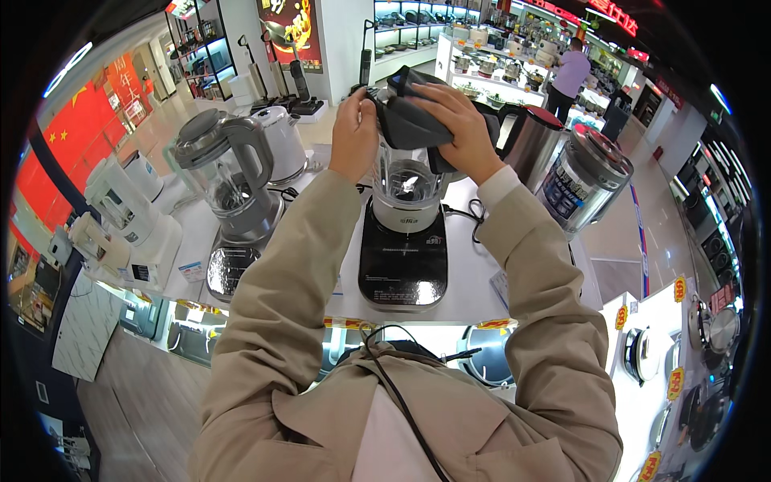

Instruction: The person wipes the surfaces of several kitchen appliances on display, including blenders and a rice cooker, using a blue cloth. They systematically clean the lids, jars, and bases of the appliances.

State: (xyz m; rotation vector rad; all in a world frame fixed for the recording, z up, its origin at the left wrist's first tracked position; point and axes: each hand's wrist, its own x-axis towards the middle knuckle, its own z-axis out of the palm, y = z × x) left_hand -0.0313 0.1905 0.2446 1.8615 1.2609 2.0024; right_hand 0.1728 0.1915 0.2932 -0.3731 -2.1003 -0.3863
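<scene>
A blender stands in front of me, with a clear jug on a glossy black base with a light collar. Over the jug's mouth is its dark grey lid, tilted. My right hand lies across the lid from the right, fingers bent over it. Against the lid's left side my left hand is closed, fingertips at its edge. The jug's dark handle shows below my right hand. The lid hides the jug's rim, so I cannot tell whether they touch.
To the left are a grey blender, a white kettle and white appliances. A steel kettle and a steel-and-glass jug stand right. A black cord lies on the white counter. Far off stands a person.
</scene>
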